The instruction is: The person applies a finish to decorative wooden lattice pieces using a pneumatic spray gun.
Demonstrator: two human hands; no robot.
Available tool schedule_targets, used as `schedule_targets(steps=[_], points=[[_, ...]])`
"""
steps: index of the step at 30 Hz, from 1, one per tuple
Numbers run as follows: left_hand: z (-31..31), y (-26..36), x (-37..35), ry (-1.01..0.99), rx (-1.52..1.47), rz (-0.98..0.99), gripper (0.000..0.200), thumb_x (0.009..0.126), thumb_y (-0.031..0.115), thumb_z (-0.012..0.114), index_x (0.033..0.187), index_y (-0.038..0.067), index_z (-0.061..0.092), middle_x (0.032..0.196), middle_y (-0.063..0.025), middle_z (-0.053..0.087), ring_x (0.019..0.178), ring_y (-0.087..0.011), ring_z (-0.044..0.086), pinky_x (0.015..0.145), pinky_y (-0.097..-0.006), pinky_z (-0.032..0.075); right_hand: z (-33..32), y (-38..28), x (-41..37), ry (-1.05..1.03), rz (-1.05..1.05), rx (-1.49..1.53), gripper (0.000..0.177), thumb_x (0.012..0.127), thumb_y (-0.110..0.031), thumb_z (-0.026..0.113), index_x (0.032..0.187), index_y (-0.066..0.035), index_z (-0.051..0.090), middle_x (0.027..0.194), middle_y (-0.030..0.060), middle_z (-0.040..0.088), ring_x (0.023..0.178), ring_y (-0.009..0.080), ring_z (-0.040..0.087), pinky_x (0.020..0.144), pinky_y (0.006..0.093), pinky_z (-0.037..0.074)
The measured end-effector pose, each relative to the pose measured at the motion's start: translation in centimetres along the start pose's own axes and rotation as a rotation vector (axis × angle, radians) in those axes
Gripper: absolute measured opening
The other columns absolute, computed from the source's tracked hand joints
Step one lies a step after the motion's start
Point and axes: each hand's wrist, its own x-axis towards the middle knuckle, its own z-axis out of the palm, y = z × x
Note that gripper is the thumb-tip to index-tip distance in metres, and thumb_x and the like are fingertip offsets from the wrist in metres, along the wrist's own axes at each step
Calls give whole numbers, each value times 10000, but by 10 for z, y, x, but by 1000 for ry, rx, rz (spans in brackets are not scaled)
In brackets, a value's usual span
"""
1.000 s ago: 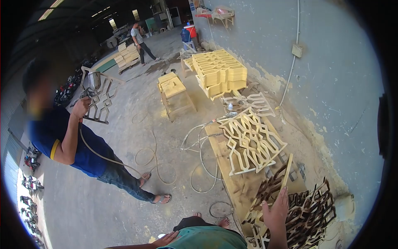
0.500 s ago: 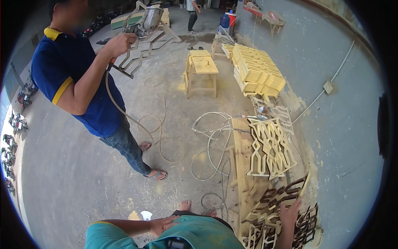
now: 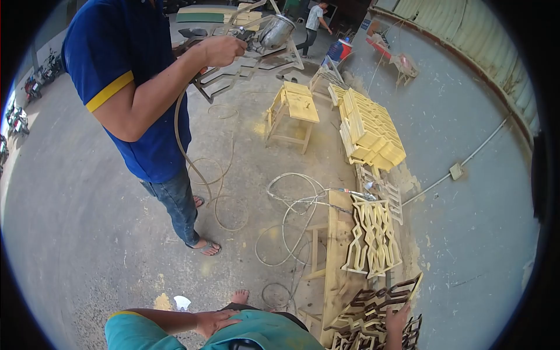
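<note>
My left hand (image 3: 214,322) rests flat against the front of my teal shirt (image 3: 265,331), fingers stretched out and nothing in it. At the lower right, my right hand (image 3: 398,319) grips the edge of a dark brown and cream zigzag wooden lattice panel (image 3: 373,301), which is tilted up at its far right end. More brown lattice pieces (image 3: 411,333) lie below and beside that hand. Just beyond, a cream-coloured lattice panel (image 3: 373,236) lies across the wooden bench (image 3: 336,256). Part of my right-hand grip is hidden behind the fingers.
A co-worker in a blue shirt (image 3: 131,64) stands at the left, holding a spray gun (image 3: 274,33) and a lattice piece. Hoses (image 3: 286,219) coil over the floor. Stacked yellow panels (image 3: 370,128) lean along the wall; a small yellow-stained table (image 3: 294,108) stands nearby. Another person (image 3: 315,26) walks behind.
My view has shifted and tilted. The co-worker appears nearer and larger, and the person at the back has moved right. My right hand stays at the brown lattice panel; my left stays on my shirt.
</note>
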Motion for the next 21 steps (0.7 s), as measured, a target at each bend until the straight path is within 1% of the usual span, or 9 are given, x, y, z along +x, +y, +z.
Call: schedule_targets(steps=[3,6,8,10,12,14,18,21], points=[[-4,4,-5,15,18,-2,1124,640,520,744,1492,158,106,1497,-257,125,1406,-414,131,1135,-469,180,0,1,0,-2,-15,8,884,780,-243,643,1433,77,140,1426,332,257,1293,447,345,1068,424,331],[-6,6,-10,-2,43,-52,1147,617,530,754,1492,167,107,1491,-254,143,1411,-399,132,1139,-462,179,-4,-3,-1,-10,-40,-25,883,779,-232,639,1432,82,135,1408,352,270,1288,459,342,1074,422,319],[-11,12,-11,-10,36,-60,981,700,375,692,1475,133,141,1503,-227,133,1407,-398,138,1143,-453,191,-5,-6,1,-7,-56,5,882,777,-218,639,1431,86,132,1394,363,279,1279,469,345,1076,423,314],[-8,11,-15,-23,29,-63,996,689,380,696,1475,136,135,1504,-224,133,1409,-394,134,1145,-452,188,1,-1,1,3,-47,33,878,776,-203,643,1429,89,133,1375,369,293,1249,479,368,1063,434,325],[-1,2,-13,-26,29,-53,1194,585,545,769,1494,175,90,1493,-244,145,1416,-388,120,1146,-458,170,7,3,4,22,-65,37,879,778,-208,646,1428,89,134,1370,366,298,1235,479,381,1049,439,340],[2,1,-14,-24,18,-48,1202,582,557,768,1494,176,86,1494,-245,135,1416,-388,117,1146,-462,167,9,7,6,32,-73,40,886,779,-221,654,1428,87,135,1362,362,304,1211,479,405,1019,448,371],[4,0,-11,-46,17,-62,1210,580,571,769,1495,175,84,1497,-245,116,1416,-391,111,1147,-469,164,8,5,5,42,-63,-9,895,775,-225,654,1429,83,126,1366,361,300,1193,477,426,1004,442,387],[6,-2,-9,-17,17,-28,1216,572,571,772,1494,174,85,1497,-243,113,1414,-395,115,1147,-471,162,-3,-8,0,-5,-55,42,899,772,-217,654,1427,88,120,1363,358,301,1182,471,439,998,434,393]])
